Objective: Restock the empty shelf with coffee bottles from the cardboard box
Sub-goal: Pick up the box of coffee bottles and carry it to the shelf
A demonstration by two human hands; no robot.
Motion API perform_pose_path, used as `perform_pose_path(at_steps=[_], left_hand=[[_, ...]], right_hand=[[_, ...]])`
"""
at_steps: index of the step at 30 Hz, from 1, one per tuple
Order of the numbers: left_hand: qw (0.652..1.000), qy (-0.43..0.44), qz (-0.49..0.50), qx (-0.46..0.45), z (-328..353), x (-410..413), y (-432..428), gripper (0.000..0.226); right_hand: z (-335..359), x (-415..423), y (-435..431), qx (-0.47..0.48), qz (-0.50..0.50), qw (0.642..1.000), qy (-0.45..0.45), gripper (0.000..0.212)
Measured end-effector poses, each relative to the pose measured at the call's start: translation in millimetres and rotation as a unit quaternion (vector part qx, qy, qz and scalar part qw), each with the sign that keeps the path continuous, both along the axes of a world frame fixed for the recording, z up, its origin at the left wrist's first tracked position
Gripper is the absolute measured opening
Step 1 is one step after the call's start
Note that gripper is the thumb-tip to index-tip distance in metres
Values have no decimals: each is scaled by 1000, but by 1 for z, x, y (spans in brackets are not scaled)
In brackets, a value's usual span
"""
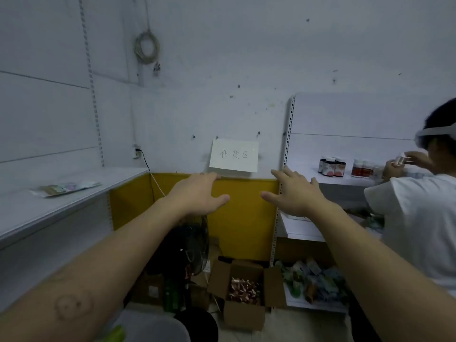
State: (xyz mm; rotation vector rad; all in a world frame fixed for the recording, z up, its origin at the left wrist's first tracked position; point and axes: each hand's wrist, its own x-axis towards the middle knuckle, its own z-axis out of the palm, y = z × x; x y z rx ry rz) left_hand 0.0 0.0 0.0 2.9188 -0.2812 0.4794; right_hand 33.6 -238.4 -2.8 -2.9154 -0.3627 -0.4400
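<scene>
1. Two bare forearms are stretched forward toward a wall. The left hand (197, 193) and right hand (294, 193) are held side by side with a gap between them.
2. The fingers of both hands are spread and nearly straight, and nothing is gripped by either hand.
3. An open cardboard box (243, 315) stands on the floor, below and between the hands, with its flaps folded outward. Small copper-and-pink items (243, 288) are packed inside, too blurred to be identified as bottles.
4. A white shelf (81, 201) runs along the left wall, and only flat packets (65, 188) are lying on it.
5. A paper sign (234, 156) with handwritten characters is fixed to the wall just above a yellow panel (244, 218), beyond the hands.
6. On the right, dark jars (332, 166) stand on another shelf (306, 172). A small item is held there by a second person (419, 218) in a white shirt.
</scene>
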Motion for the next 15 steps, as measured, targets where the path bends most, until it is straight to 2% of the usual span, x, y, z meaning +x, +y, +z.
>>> perform_pose_path(at_steps=[8, 15], left_hand=[[1000, 19, -12, -6, -19, 98, 35, 73], [998, 38, -35, -33, -39, 181, 68, 70]], right_hand=[[-13, 84, 35, -38, -28, 999, 15, 79], [-33, 156, 58, -30, -55, 997, 45, 79]])
